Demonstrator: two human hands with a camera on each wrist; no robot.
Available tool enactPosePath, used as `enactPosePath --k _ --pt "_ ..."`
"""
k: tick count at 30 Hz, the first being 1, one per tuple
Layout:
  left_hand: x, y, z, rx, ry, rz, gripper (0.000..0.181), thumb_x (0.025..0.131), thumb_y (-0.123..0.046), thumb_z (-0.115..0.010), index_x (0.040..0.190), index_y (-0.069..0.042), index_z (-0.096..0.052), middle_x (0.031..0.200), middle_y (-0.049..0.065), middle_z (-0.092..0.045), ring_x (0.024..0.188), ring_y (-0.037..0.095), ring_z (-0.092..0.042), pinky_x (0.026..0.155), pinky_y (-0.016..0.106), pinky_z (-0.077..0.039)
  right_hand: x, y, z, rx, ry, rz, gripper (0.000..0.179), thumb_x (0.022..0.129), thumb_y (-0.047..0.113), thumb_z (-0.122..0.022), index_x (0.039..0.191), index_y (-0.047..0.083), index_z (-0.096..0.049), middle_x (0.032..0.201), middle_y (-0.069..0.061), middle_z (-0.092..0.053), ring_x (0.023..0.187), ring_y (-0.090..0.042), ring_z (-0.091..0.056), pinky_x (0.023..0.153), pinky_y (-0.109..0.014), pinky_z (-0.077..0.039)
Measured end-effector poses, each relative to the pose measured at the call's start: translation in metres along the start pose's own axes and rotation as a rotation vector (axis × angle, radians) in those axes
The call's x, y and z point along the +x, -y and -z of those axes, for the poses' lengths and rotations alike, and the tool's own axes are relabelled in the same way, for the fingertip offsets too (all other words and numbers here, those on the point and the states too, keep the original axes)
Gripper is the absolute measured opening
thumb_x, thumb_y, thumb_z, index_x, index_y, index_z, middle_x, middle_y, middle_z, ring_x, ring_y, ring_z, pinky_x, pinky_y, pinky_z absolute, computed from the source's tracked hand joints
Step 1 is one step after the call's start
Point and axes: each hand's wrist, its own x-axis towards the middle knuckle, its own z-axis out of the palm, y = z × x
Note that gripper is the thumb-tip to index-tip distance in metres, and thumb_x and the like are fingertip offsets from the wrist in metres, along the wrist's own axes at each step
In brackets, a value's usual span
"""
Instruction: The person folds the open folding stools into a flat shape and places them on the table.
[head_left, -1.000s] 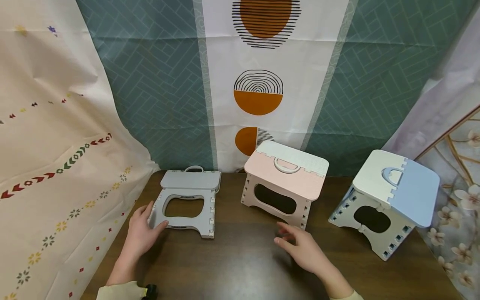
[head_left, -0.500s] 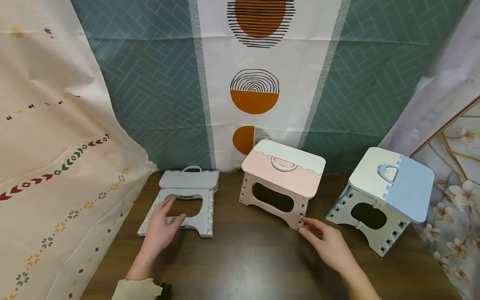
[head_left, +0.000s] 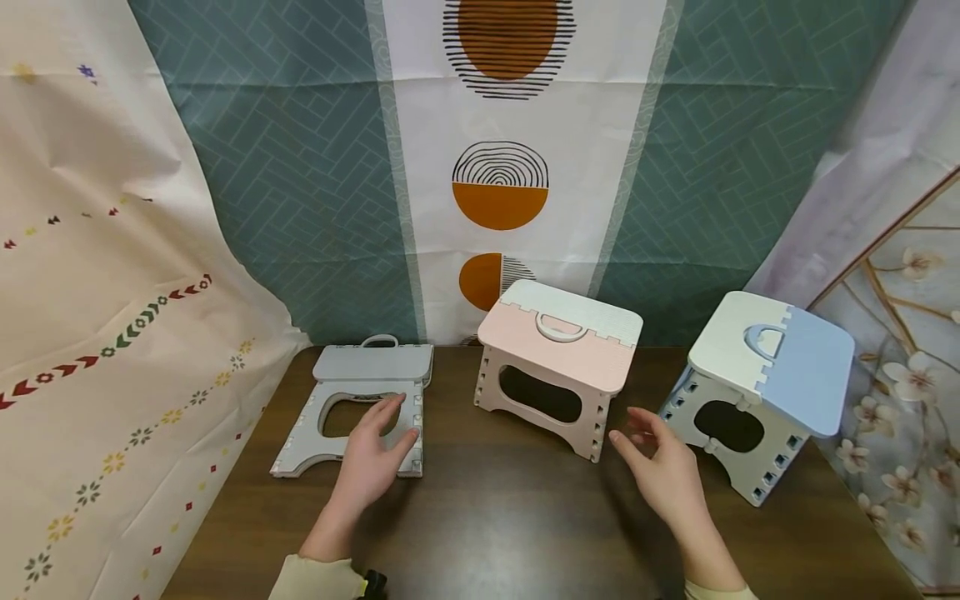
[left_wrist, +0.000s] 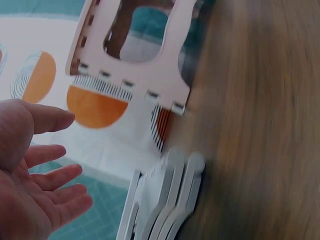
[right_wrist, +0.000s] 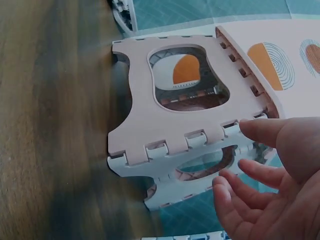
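Loosely spread, the left hand (head_left: 372,458) is holding nothing, hovering at the lower left of centre in the head view, in front of the right part of a folded grey step stool (head_left: 378,363). That stool is lying flat on the dark wooden tabletop (head_left: 510,521), its loop handle pointing away from the person. Its panels are showing as stacked layers at the lower middle of the left wrist view.

Gently curved, the right hand (head_left: 663,467) is also grasping nothing, hovering right of centre between two unfolded stools. Its thumb is reaching near the right edge of the pink-and-white step stool (head_left: 546,354), which is standing upright at the centre; whether they are touching I cannot tell. The blue-and-white step stool (head_left: 772,371) is standing upright at the right.

Behind, a teal and white cloth (head_left: 300,183) is hanging with orange circles down its white panel. A cream cloth (head_left: 97,283) is filling the left side, and a blossom-patterned cloth (head_left: 896,433) is hanging at the right.
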Motion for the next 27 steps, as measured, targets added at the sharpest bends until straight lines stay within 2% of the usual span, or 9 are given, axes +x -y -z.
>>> enactPosePath --k 6,12,21,27 --pt "-0.001 -0.013 -0.015 -0.040 0.032 0.016 0.057 0.098 -0.012 -0.080 0.150 -0.002 -0.061 0.153 0.024 -0.056 0.144 0.045 -0.050 0.115 0.064 -0.039 0.003 0.001 -0.001 0.008 0.013 0.003 0.067 0.105 0.040 -0.071 0.156 0.003 -0.048 0.154 -0.026 -0.053 0.138 -0.044 -0.053 0.107 -0.061 -0.048" --pt "-0.001 -0.018 -0.024 -0.053 0.056 0.031 0.058 0.098 -0.012 -0.080 0.151 -0.004 -0.060 0.154 0.023 -0.055 0.145 0.043 -0.049 0.115 0.063 -0.039 0.009 0.003 -0.008 -0.006 0.020 0.015 0.074 0.103 0.036 -0.074 0.160 0.000 -0.042 0.158 -0.029 -0.045 0.144 -0.047 -0.045 0.109 -0.065 -0.044" --pt "-0.004 -0.022 -0.030 -0.069 0.058 0.014 0.058 0.098 -0.013 -0.080 0.151 -0.004 -0.060 0.154 0.022 -0.056 0.146 0.041 -0.049 0.116 0.061 -0.039 0.019 0.011 -0.026 0.006 -0.054 0.044 0.084 0.100 0.041 -0.077 0.160 -0.004 -0.040 0.160 -0.032 -0.043 0.146 -0.051 -0.042 0.114 -0.068 -0.037" --pt "-0.005 -0.025 -0.033 -0.074 0.072 0.007 0.058 0.098 -0.016 -0.080 0.152 -0.005 -0.059 0.154 0.020 -0.056 0.147 0.039 -0.048 0.116 0.060 -0.039 0.024 0.015 -0.038 -0.014 -0.137 0.061 0.079 0.098 0.041 -0.079 0.156 -0.003 -0.047 0.154 -0.030 -0.052 0.141 -0.050 -0.049 0.110 -0.068 -0.042"
